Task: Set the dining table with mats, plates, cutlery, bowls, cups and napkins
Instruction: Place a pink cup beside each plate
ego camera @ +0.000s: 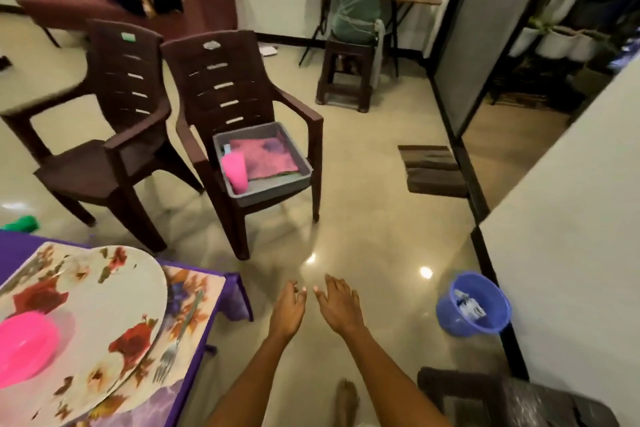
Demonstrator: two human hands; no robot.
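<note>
At lower left the dining table (pixel 214 333) has a purple cloth. On it lies a floral mat (pixel 197 291) with a flowered plate (pixel 104 319), a pink bowl (pixel 24 347) on the plate and a fork (pixel 176 340) beside it. A grey tub (pixel 298 180) sits on the nearer brown chair (pixel 221 80); it holds a pink cup (pixel 235 170) and a pink cloth (pixel 266 156). My left hand (pixel 289 308) and right hand (pixel 337 305) reach out over the floor, side by side, fingers apart and holding nothing, well short of the tub.
A second brown chair (pixel 110 135) stands left of the first. A blue bucket (pixel 474 303) sits by the right wall, a dark doormat (pixel 433 170) beyond it. A person in green sits on a stool (pixel 346 73) at a far desk. A dark stool (pixel 502 399) is at bottom right.
</note>
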